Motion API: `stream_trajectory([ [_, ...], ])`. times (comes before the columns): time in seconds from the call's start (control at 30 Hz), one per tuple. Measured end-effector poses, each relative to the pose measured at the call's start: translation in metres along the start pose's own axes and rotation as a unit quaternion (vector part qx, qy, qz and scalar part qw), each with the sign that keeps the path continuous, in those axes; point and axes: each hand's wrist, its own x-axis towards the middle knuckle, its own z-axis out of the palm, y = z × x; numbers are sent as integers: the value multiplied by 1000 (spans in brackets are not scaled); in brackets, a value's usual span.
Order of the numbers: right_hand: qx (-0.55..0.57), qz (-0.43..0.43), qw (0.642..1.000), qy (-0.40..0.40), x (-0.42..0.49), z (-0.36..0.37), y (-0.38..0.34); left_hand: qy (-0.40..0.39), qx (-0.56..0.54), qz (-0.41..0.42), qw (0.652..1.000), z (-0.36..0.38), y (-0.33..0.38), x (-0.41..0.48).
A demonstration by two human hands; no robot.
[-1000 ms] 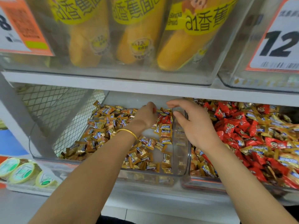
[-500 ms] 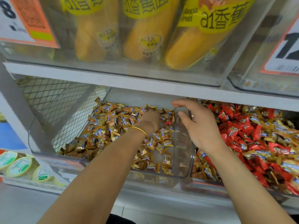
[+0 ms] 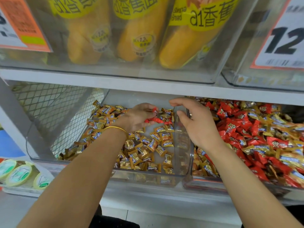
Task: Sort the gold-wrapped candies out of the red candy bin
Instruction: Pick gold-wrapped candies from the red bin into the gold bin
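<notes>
On the lower shelf stand two clear bins side by side. The left bin [image 3: 148,177] holds gold-wrapped candies [image 3: 143,150]. The right bin [image 3: 205,185] holds red-wrapped candies [image 3: 238,127] with several gold ones [image 3: 287,159] mixed in. My left hand [image 3: 136,117] is over the back of the left bin and pinches a red-wrapped candy [image 3: 155,120] in its fingertips. At the wall between the bins [image 3: 184,145], my right hand [image 3: 197,127] has fingers and thumb curled over the rim.
The white shelf board [image 3: 115,83] hangs low right above the bins. On it is a clear bin of yellow banana bread packs [image 3: 136,38] and price cards [image 3: 283,38]. A wire mesh panel [image 3: 49,109] closes the left side. Round lidded cups [image 3: 18,173] sit lower left.
My left hand has lifted from the gold pile and turned, and a red-wrapped candy now shows in its fingertips. My right hand stays on the bin wall. The view has moved closer.
</notes>
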Motion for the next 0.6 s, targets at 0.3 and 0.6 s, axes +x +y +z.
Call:
stream_trajectory([
  [0.3,10,3,1000,4,-1,0,1,82,87,-66,991,29,-3,13],
  [0.6,11,-6,1000,7,0,1,2,181,424,14,887,67,-22,38],
])
